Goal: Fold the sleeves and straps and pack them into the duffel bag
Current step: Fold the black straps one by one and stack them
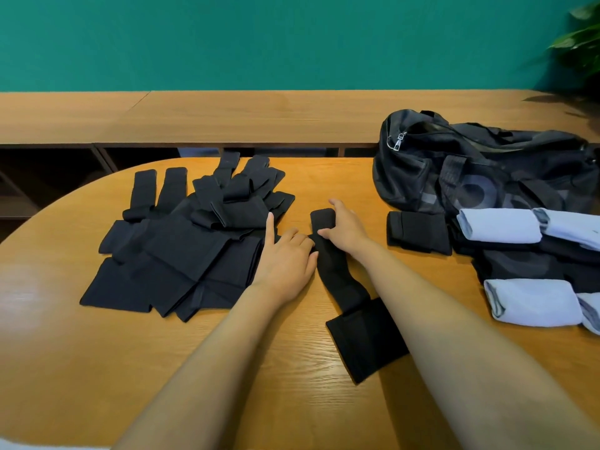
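A long black strap (pixel 341 280) lies on the wooden table (pixel 227 368) in front of me, its wide end nearest me. My right hand (pixel 345 227) arches over the strap's far end, thumb on one side and curled fingers on the other. My left hand (pixel 285 259) holds the strap's middle at its left edge with curled fingers and thumb, the index finger pointing straight out. A heap of unfolded black sleeves and straps (pixel 181 248) lies to the left. The black mesh duffel bag (pixel 454 164) sits at the back right, unzipped.
A folded black piece (pixel 418 232) lies in front of the bag. Rolled light blue sleeves (pixel 500 225) and another such roll (pixel 532 302) rest on dark fabric at the right. A wooden shelf unit (pixel 227 125) runs behind the table, and a plant (pixel 581 37) stands at the top right.
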Tool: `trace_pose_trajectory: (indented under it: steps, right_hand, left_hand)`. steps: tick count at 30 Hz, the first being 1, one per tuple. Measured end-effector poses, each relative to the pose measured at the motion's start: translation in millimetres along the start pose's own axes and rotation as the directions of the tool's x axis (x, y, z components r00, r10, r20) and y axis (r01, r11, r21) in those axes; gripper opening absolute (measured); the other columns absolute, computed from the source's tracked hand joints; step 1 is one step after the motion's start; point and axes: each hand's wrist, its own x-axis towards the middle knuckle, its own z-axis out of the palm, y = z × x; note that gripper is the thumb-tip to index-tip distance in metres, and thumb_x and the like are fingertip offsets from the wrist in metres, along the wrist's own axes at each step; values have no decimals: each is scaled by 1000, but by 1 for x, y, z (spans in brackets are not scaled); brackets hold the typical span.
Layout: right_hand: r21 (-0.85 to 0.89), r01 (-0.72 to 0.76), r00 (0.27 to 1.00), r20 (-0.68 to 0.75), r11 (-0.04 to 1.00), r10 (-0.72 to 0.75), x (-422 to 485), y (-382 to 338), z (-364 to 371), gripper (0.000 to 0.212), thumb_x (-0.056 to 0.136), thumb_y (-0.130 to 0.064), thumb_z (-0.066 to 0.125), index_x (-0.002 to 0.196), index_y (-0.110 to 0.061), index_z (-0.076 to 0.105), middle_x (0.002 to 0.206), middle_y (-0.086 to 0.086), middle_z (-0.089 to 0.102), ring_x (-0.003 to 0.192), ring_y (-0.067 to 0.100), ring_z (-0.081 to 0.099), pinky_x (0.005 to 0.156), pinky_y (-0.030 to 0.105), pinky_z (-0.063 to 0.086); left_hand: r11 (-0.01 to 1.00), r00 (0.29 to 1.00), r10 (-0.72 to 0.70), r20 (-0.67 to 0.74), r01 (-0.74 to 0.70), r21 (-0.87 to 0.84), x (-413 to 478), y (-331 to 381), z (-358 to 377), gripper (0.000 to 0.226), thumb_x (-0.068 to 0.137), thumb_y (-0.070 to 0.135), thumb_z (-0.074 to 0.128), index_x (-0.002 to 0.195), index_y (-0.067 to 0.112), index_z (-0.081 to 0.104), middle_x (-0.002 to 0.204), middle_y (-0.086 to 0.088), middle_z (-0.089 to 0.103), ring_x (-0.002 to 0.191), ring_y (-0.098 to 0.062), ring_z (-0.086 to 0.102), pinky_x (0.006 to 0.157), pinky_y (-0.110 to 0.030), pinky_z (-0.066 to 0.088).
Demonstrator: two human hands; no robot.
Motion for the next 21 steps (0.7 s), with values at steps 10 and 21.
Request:
trace_pose_trajectory:
  steps: [10, 21]
  right_hand:
    - [95, 182, 983, -51, 979, -177, -19, 17, -26, 18, 93, -24, 65, 101, -9, 71, 96, 5, 70, 92, 24, 63, 85, 44, 51]
    - [-41, 201, 973, -112, 979, -204, -24, 30, -68, 40, 95, -20, 63, 133, -14, 55, 128, 9, 60, 126, 28, 48, 106, 44, 40]
  left_hand:
    - [989, 991, -131, 40, 127, 73, 5, 13, -1, 50, 104, 39, 19, 127, 22, 61, 123, 6, 57, 128, -19, 43, 113, -62, -18]
    - [940, 955, -279, 102, 250, 233, 22, 7, -6, 54, 103, 41, 19, 132, 17, 58, 130, 2, 58, 141, -28, 30, 109, -60, -24]
